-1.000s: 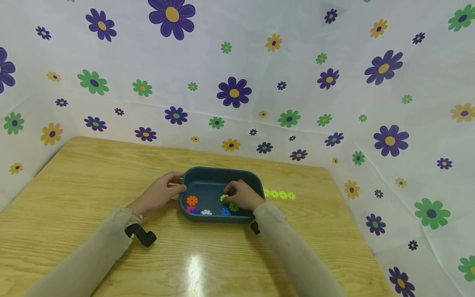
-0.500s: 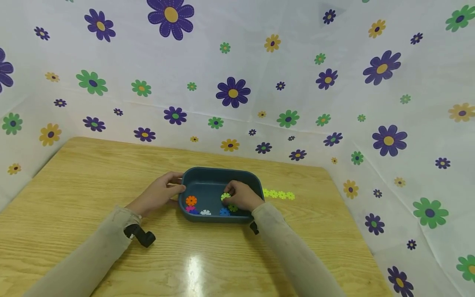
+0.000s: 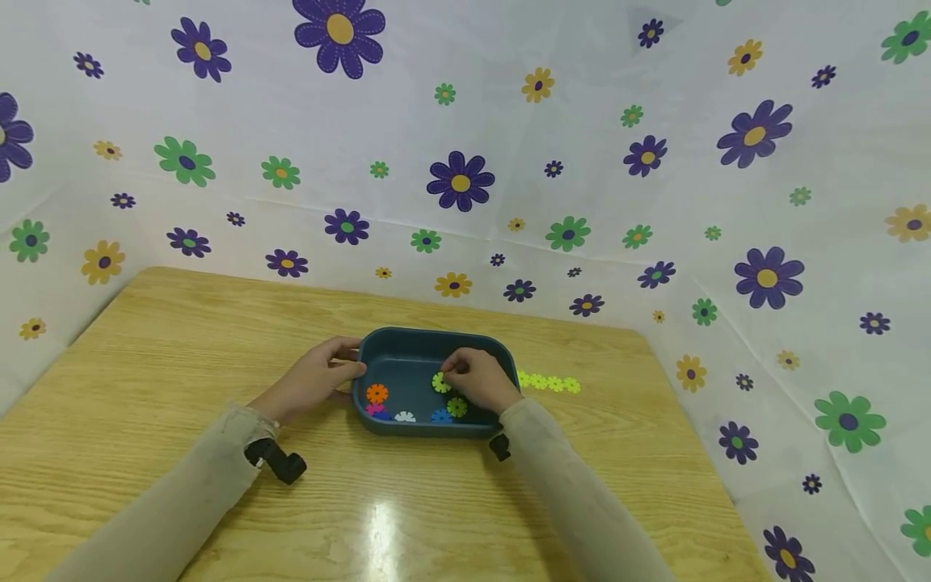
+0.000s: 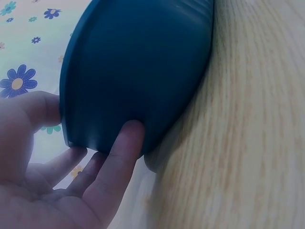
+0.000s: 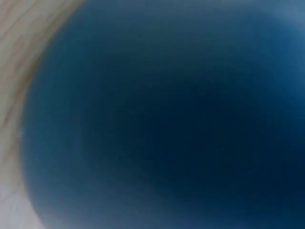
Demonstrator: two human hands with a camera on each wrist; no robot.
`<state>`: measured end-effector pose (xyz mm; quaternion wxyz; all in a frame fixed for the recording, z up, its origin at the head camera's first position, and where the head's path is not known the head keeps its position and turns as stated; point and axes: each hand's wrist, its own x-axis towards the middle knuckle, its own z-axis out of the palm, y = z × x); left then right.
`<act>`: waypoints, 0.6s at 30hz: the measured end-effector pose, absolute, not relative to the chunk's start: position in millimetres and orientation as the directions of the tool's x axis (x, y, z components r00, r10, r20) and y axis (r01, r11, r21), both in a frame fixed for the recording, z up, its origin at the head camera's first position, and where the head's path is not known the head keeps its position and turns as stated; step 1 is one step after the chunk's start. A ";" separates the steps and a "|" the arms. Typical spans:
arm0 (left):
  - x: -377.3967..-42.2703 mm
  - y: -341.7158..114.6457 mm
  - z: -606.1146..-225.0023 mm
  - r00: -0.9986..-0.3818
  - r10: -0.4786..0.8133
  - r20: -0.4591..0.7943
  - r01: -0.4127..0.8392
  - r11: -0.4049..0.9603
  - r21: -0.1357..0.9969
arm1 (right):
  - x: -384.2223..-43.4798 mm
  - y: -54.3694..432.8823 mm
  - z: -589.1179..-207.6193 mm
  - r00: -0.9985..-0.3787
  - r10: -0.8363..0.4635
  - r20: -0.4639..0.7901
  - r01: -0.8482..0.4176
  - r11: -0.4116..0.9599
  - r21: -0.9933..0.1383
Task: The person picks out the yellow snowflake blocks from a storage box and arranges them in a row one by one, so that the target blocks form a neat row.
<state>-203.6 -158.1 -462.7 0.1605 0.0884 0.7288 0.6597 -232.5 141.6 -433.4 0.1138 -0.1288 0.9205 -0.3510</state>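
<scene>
Right fingers [image 3: 457, 360] on notched lime disc [image 3: 439, 384]

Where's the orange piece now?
Head view: the orange piece lies inside the dark teal tray, toward its left end, just beyond the pink piece.

Over at the pale wood-grain table [image 3: 218, 339], a person's left hand [image 3: 309, 378] is holding the left end of a dark teal, rounded rectangular tray [image 3: 407, 370], while the right hand [image 3: 482, 380] is pinching a yellow-green notched disc [image 3: 440, 383] inside it. An orange disc [image 3: 377, 394], a pink disc [image 3: 373, 410], a dark blue disc [image 3: 382, 416], a white disc [image 3: 405, 417], a blue disc [image 3: 441, 416] and an olive-green disc [image 3: 457, 407] are lying toward its near side. Past its right end, a straight row of bright yellow-green flower-shaped discs [image 3: 555, 384] is lying on the wood.
</scene>
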 end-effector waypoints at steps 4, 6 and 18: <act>-203.1 -157.9 -462.4 -0.935 0.332 -0.125 -0.092 0.113 0.989 | -232.5 141.9 -432.6 -0.949 -0.297 -0.106 -0.133 0.682 -0.719; -203.0 -157.9 -461.9 -0.933 0.337 -0.123 -0.089 0.114 0.990 | -232.3 141.9 -431.6 -0.954 -0.284 -0.094 -0.128 0.672 -0.730; -205.0 -159.2 -463.1 -0.934 0.333 -0.132 -0.098 0.118 0.988 | -231.8 158.6 -419.6 -0.976 -0.219 -0.003 -0.133 0.604 -0.786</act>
